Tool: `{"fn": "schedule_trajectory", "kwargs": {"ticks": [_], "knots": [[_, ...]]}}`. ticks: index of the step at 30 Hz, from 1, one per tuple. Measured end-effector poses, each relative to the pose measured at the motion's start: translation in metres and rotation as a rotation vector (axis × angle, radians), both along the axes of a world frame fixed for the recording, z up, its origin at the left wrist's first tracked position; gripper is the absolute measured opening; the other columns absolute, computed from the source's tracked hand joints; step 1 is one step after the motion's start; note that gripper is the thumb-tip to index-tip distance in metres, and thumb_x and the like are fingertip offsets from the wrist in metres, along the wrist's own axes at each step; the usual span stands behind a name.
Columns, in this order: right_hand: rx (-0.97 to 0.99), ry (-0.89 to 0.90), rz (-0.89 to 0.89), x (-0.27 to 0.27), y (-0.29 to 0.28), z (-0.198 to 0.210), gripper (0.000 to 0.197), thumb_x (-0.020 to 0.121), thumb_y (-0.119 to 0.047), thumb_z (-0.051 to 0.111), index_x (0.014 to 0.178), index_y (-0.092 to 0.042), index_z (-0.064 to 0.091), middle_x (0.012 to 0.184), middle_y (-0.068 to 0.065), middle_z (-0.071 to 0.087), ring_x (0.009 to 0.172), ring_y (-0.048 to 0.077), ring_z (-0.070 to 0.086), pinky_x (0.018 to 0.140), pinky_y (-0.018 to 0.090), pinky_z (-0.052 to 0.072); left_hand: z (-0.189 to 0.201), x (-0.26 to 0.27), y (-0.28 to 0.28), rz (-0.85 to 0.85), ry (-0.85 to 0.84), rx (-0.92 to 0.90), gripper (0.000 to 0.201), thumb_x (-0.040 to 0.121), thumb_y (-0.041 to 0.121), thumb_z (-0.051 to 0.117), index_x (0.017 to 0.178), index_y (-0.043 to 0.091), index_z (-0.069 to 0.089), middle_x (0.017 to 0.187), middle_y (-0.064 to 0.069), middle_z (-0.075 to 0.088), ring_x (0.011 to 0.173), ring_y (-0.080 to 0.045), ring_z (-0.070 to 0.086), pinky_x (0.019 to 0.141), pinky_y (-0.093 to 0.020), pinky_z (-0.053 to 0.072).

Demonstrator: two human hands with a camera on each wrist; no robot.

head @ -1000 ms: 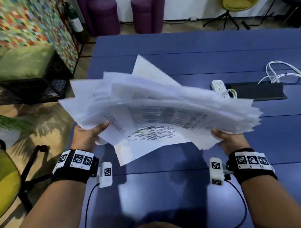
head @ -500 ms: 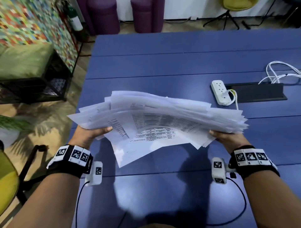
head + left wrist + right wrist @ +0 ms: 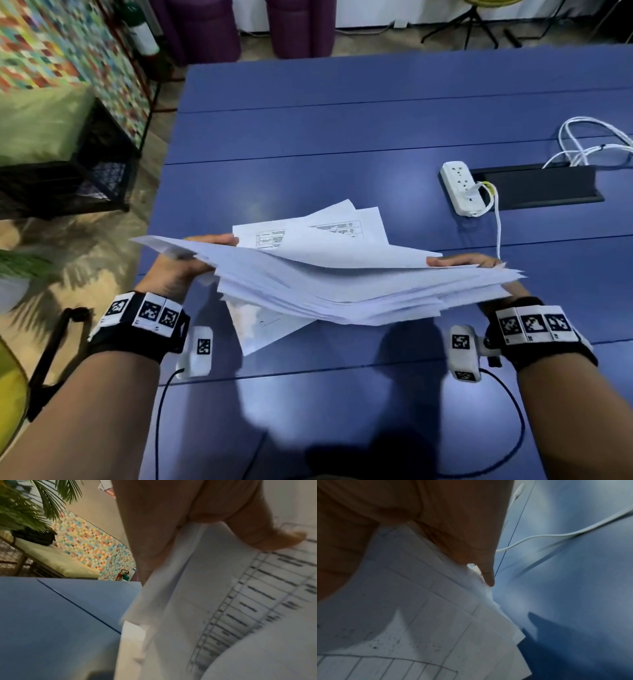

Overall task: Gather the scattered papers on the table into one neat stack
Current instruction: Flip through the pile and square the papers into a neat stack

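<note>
While held above the blue table (image 3: 342, 137), the papers (image 3: 359, 284) form one loose, fanned bundle w/ uneven edges. Left hand (image 3: 178, 270) grips its left end, right hand (image 3: 479, 263) grips the right end, fingers over the top sheets. White power strip (image 3: 460, 188) & cables (image 3: 589, 140) sit well apart, far right.

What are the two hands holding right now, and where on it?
Both hold the bundle of papers: the left hand grips its left edge, the right hand its right edge, above the table.
</note>
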State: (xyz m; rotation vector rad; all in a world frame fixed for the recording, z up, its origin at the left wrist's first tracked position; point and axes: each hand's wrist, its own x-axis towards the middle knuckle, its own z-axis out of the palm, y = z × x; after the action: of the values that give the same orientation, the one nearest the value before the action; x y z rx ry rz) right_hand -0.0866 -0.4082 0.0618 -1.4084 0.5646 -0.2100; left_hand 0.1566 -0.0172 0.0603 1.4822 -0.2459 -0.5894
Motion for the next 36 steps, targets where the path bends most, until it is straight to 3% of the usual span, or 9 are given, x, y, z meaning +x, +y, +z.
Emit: {"fn": "schedule_trajectory", "kwargs": {"ticks": [3, 5, 7, 10, 16, 20, 26, 29, 36], "knots": [[0.025, 0.122, -0.161, 0.005, -0.006, -0.008, 0.023, 0.067, -0.011, 0.078, 0.048, -0.021, 0.072, 0.058, -0.009, 0.069, 0.06, 0.005, 0.068, 0.068, 0.022, 0.049, 0.0, 0.002, -0.005, 0.034, -0.002, -0.001, 0.094, 0.036, 0.051, 0.093, 0.116, 0.01, 0.067, 0.109, -0.007, 0.073, 0.102, -0.017, 0.069, 0.088, -0.026, 0.055], [-0.11, 0.178, -0.289, 0.011, -0.01, -0.013, 0.017, 0.068, -0.003, 0.078, 0.062, -0.016, 0.069, 0.07, -0.001, 0.068, 0.069, 0.014, 0.066, 0.068, 0.021, 0.049, 0.001, 0.001, -0.015, 0.134, -0.039, 0.01, 0.054, 0.048, 0.035, 0.092, 0.095, 0.014, 0.074, 0.091, 0.004, 0.076, 0.086, -0.007, 0.07, 0.078, -0.02, 0.056], [-0.182, 0.151, -0.394, 0.019, -0.011, -0.012, 0.03, 0.066, -0.019, 0.086, 0.084, -0.014, 0.063, 0.085, 0.006, 0.064, 0.077, 0.022, 0.066, 0.069, 0.026, 0.056, 0.006, 0.005, -0.026, 0.278, -0.103, 0.063, 0.027, 0.06, 0.014, 0.089, 0.082, 0.016, 0.073, 0.081, 0.011, 0.075, 0.077, -0.006, 0.07, 0.073, -0.022, 0.056], [-0.278, 0.234, -0.491, 0.029, -0.01, 0.02, 0.06, 0.057, -0.047, 0.086, 0.082, -0.011, 0.046, 0.068, 0.003, 0.046, 0.058, 0.019, 0.049, 0.051, 0.025, 0.04, 0.02, 0.013, -0.035, 0.396, -0.146, 0.144, 0.017, 0.063, 0.016, 0.089, 0.07, 0.016, 0.074, 0.074, 0.012, 0.075, 0.072, -0.007, 0.068, 0.073, -0.026, 0.055], [-0.222, 0.269, -0.296, 0.032, -0.008, 0.04, 0.037, 0.068, -0.027, 0.084, 0.068, -0.008, 0.053, 0.046, -0.004, 0.051, 0.035, 0.009, 0.041, 0.041, 0.015, 0.032, 0.021, 0.004, -0.03, 0.332, -0.039, 0.239, 0.025, 0.065, 0.016, 0.088, 0.083, 0.008, 0.072, 0.076, 0.002, 0.076, 0.07, -0.013, 0.071, 0.072, -0.027, 0.058], [-0.197, 0.421, -0.233, 0.034, -0.003, -0.001, 0.046, 0.069, -0.013, 0.083, 0.11, -0.006, 0.063, 0.103, 0.009, 0.065, 0.079, 0.017, 0.06, 0.071, 0.027, 0.044, -0.027, -0.009, -0.012, 0.23, 0.103, 0.461, 0.052, 0.067, 0.021, 0.087, 0.112, -0.001, 0.069, 0.107, -0.008, 0.07, 0.095, -0.021, 0.068, 0.085, -0.032, 0.05], [-0.488, 0.748, -0.163, 0.028, 0.006, -0.051, 0.056, 0.078, -0.027, 0.077, 0.121, 0.001, 0.054, 0.12, 0.018, 0.061, 0.108, 0.032, 0.059, 0.076, 0.029, 0.04, -0.08, -0.037, 0.009, 0.325, 0.008, 0.873, 0.044, 0.08, 0.029, 0.079, 0.108, -0.001, 0.063, 0.105, -0.014, 0.068, 0.095, -0.028, 0.064, 0.076, -0.036, 0.046], [-0.613, 0.878, -0.183, 0.025, 0.009, -0.059, 0.062, 0.084, -0.045, 0.066, 0.125, -0.002, 0.049, 0.128, 0.02, 0.049, 0.108, 0.038, 0.055, 0.084, 0.04, 0.045, -0.08, -0.048, 0.01, 0.365, -0.071, 1.002, 0.057, 0.081, 0.041, 0.075, 0.122, 0.004, 0.06, 0.117, -0.02, 0.063, 0.114, -0.037, 0.056, 0.095, -0.045, 0.045], [-0.622, 0.862, -0.165, 0.035, 0.039, -0.066, 0.06, 0.094, -0.033, 0.055, 0.134, 0.006, 0.034, 0.138, 0.025, 0.034, 0.124, 0.042, 0.041, 0.098, 0.044, 0.037, -0.073, -0.073, -0.023, 0.291, 0.0, 1.111, 0.093, 0.076, 0.058, 0.072, 0.136, -0.004, 0.04, 0.137, -0.027, 0.04, 0.13, -0.042, 0.035, 0.106, -0.048, 0.032]]}}
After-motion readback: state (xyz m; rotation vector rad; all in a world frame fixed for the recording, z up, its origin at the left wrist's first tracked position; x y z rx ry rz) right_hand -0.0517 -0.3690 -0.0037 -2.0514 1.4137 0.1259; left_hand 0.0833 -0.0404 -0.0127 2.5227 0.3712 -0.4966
